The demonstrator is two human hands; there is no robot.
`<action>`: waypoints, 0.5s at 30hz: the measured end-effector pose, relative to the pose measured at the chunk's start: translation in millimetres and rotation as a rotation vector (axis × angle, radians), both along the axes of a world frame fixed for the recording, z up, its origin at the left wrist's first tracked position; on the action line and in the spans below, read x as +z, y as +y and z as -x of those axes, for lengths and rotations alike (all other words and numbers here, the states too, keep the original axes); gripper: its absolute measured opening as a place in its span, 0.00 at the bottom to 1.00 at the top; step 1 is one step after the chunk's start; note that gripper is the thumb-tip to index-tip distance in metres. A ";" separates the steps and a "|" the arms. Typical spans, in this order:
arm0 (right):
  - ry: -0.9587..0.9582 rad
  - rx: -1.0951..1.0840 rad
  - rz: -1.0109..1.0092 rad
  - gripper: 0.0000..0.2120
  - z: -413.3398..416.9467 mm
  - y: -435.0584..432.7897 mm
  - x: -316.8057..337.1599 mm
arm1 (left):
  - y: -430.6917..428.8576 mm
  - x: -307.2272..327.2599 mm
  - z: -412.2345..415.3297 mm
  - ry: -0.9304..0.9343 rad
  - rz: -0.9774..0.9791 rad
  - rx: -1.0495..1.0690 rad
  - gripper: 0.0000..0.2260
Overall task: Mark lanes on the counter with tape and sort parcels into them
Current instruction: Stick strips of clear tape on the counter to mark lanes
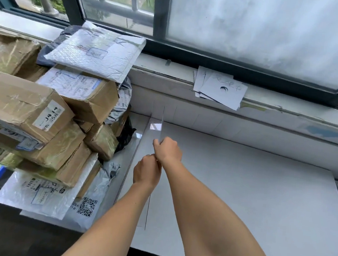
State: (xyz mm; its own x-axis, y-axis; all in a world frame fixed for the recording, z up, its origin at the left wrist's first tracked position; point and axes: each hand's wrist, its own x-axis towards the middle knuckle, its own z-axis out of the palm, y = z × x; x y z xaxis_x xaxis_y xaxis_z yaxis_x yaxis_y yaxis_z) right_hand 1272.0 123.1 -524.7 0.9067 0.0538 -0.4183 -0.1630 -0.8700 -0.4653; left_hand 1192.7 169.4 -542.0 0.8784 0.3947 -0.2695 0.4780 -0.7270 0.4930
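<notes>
Two hands show: one left hand [147, 172], one right hand [168, 151]. There is one tape strip [162, 119] and one desk [250, 196]. There are at least six brown boxes [17, 102] and two white bubble bags [95, 54].

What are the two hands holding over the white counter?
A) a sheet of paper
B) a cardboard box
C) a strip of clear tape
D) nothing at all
C: the left hand and the right hand both pinch a strip of clear tape that runs away from the person over the counter, while the cardboard boxes sit piled at the left, untouched.
</notes>
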 end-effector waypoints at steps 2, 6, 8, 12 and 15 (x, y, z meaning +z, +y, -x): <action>0.041 -0.005 -0.070 0.15 4.8 -20.4 -7.6 | -11.2 -4.4 -2.1 0.016 0.023 0.003 0.09; 0.123 -0.026 -0.187 0.13 25.5 -74.5 -23.0 | -42.2 -9.7 -7.3 0.048 0.087 0.019 0.09; 0.145 -0.094 -0.243 0.13 37.1 -99.7 -28.1 | -60.9 -12.4 -13.7 0.065 0.123 0.036 0.09; 0.145 -0.258 -0.371 0.15 60.4 -143.9 -36.5 | -100.0 -20.5 -23.8 0.083 0.196 0.056 0.10; 0.103 -0.320 -0.387 0.15 69.9 -172.0 -41.5 | -126.3 -26.8 -29.6 0.121 0.234 0.044 0.10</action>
